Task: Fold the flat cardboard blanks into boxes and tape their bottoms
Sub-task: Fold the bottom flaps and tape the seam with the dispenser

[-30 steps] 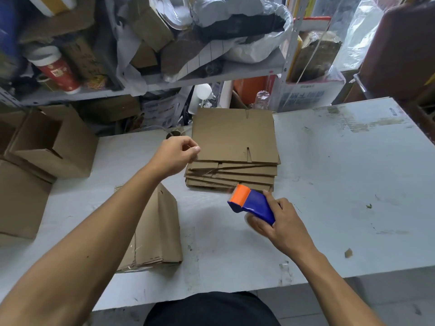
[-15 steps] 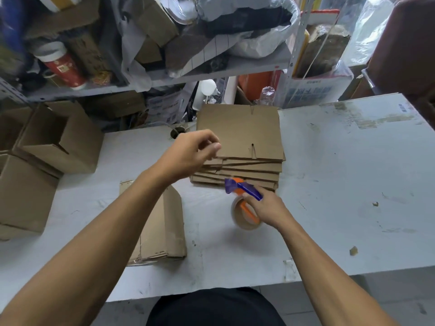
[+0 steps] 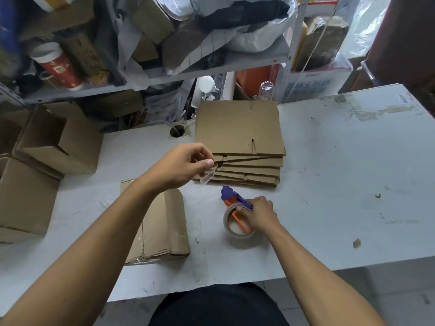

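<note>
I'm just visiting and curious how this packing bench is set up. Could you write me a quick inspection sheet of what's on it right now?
Surface: pale table, scuffed and stained, with a round hole near the back edge.
Job's things: stack of flat blanks at the centre back; folded box lying near the front; tape dispenser resting on the table.
Clutter: small cardboard scrap at the right; finished boxes piled at the left.
Grips: left hand pinches a clear tape piece; right hand holds the tape dispenser.
Cables: nothing seen.
Surroundings: crowded shelf behind, with bags, cardboard and a red cup.
</note>
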